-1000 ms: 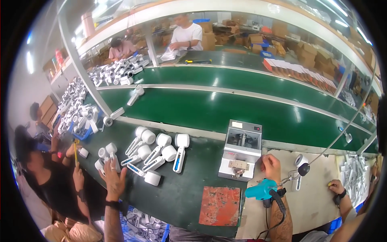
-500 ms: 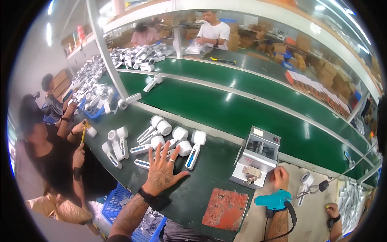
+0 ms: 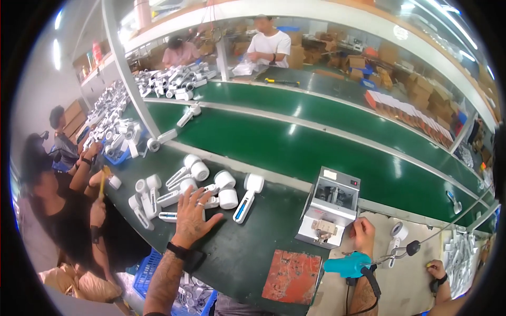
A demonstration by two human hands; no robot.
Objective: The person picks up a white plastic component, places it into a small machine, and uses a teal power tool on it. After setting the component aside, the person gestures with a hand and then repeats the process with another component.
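My left hand (image 3: 191,218) is spread palm down over a cluster of white round-headed pieces with long handles, its fingertips among them. Some handles show a blue strip. To the right of the cluster, one such piece (image 3: 247,197) lies by itself on the green table (image 3: 232,255). My right hand (image 3: 362,231) has curled fingers beside the right side of a grey metal bench machine (image 3: 327,208). Anything within them is hidden. Above my right forearm hangs a teal power tool (image 3: 348,265) on a wire.
A scuffed red plate (image 3: 292,276) lies near the front edge. Past the table runs a green conveyor belt (image 3: 274,142). On the left a co-worker (image 3: 68,195) holds a yellow-handled tool (image 3: 102,184). Another person's hand (image 3: 436,269) is at right, near a white piece (image 3: 396,242).
My left hand has slid left, and the cluster under it has shifted the same way, widening the gap to the lone piece. My right hand stays beside the machine. The view has turned slightly.
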